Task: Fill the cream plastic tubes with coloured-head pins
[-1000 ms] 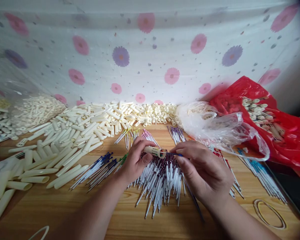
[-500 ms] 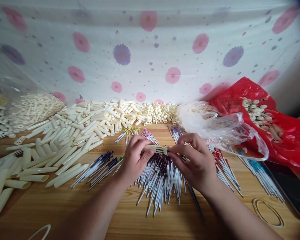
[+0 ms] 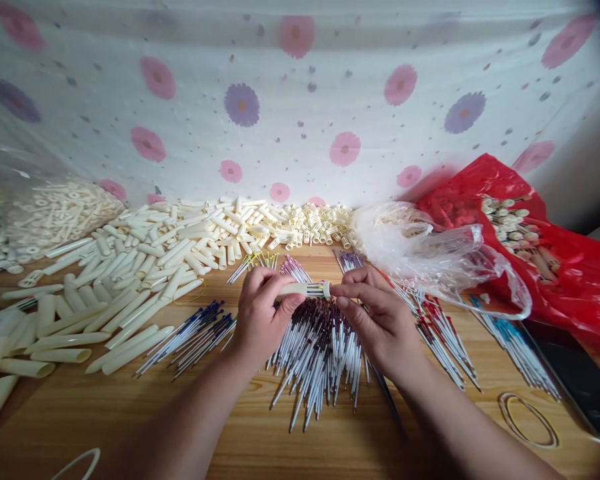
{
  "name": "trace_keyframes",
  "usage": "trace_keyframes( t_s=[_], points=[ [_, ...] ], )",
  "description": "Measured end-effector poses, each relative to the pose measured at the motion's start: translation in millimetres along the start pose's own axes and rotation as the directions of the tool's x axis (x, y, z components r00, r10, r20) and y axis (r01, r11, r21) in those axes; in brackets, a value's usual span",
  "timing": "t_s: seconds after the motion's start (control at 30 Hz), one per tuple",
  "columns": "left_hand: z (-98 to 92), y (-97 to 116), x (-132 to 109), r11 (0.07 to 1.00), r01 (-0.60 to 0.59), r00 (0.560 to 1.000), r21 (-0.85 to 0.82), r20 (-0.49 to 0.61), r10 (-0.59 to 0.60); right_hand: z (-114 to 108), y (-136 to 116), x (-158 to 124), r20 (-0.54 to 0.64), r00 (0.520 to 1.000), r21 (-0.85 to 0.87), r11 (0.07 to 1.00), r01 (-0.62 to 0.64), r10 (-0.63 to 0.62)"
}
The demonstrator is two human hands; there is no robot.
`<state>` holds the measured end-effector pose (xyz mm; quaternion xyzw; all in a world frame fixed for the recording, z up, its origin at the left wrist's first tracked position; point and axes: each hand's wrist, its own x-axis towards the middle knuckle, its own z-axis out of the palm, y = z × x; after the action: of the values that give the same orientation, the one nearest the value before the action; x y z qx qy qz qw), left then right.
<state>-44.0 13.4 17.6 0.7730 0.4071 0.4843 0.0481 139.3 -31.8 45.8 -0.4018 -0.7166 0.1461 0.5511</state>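
My left hand (image 3: 265, 310) is closed around a cream multicolour pen barrel (image 3: 305, 289), held level above the table. Coloured strips show through the slots near its right end. My right hand (image 3: 380, 310) has its bent forefinger and thumb close together at that end, touching the rim; anything small between those fingertips is hidden. Beneath both hands lies a fanned pile of white pen refills with dark maroon tips (image 3: 325, 360). Blue-tipped refills (image 3: 195, 337) lie left of my left hand, and red-tipped refills (image 3: 445, 333) right of my right hand.
Loose cream pen barrels (image 3: 130, 280) cover the left and back. Slotted cream parts (image 3: 315, 223) lie behind my hands. A clear plastic bag (image 3: 420, 253), a red bag (image 3: 580, 280), teal-tipped refills (image 3: 520, 347), a dark phone (image 3: 570, 373) and rubber bands (image 3: 527, 419) are at right.
The pen barrel has shifted slightly left and up with my left hand. My right forefinger has straightened and now lies against the barrel's end. The view has shifted a little.
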Motion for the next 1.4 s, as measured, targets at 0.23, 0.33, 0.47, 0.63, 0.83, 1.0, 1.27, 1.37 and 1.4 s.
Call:
trace_keyframes(
  t_s=[0.23,0.33,0.47,0.63,0.83,1.0,1.27,1.37,1.4],
  points=[
    [1.1,-1.9,-0.1,1.000,0.013,1.000,-0.018,0.027,-0.012,-5.2,5.1,2.7,0.038,0.993,0.026,0.993,-0.116,0.115],
    [1.6,-0.9,0.2,0.997,-0.009,0.998,-0.074,0.066,0.014,-8.6,4.6,4.5,0.033,0.993,-0.004,0.994,-0.110,0.110],
    [1.7,0.0,0.4,0.992,-0.029,0.995,-0.122,0.091,0.040,-11.8,0.8,7.1,0.049,0.993,-0.014,0.995,-0.103,0.104],
    [1.7,0.0,0.3,0.991,-0.051,0.995,-0.120,0.083,0.061,-14.1,-0.9,9.0,0.068,0.992,-0.007,0.994,-0.105,0.105],
    [1.0,2.2,0.4,0.996,-0.063,0.996,-0.056,0.064,0.067,-10.8,3.5,8.4,0.112,0.978,0.047,0.982,-0.181,0.175],
    [-0.5,1.9,0.3,0.998,-0.068,0.997,-0.001,0.042,0.068,-5.9,6.7,7.0,0.102,0.967,0.079,0.967,-0.243,0.235],
    [-0.5,-3.0,0.6,0.998,-0.061,0.998,0.005,0.011,0.061,-9.5,4.5,6.1,0.186,0.952,0.196,0.940,-0.280,0.244],
    [-0.1,-2.0,0.7,0.999,-0.047,0.999,-0.007,0.024,0.047,-12.3,2.0,7.8,0.206,0.955,0.197,0.947,-0.255,0.214],
    [0.1,-1.3,0.6,0.999,-0.042,0.999,-0.007,0.027,0.042,-12.7,1.5,8.3,0.207,0.956,0.194,0.949,-0.250,0.209]
  ],
)
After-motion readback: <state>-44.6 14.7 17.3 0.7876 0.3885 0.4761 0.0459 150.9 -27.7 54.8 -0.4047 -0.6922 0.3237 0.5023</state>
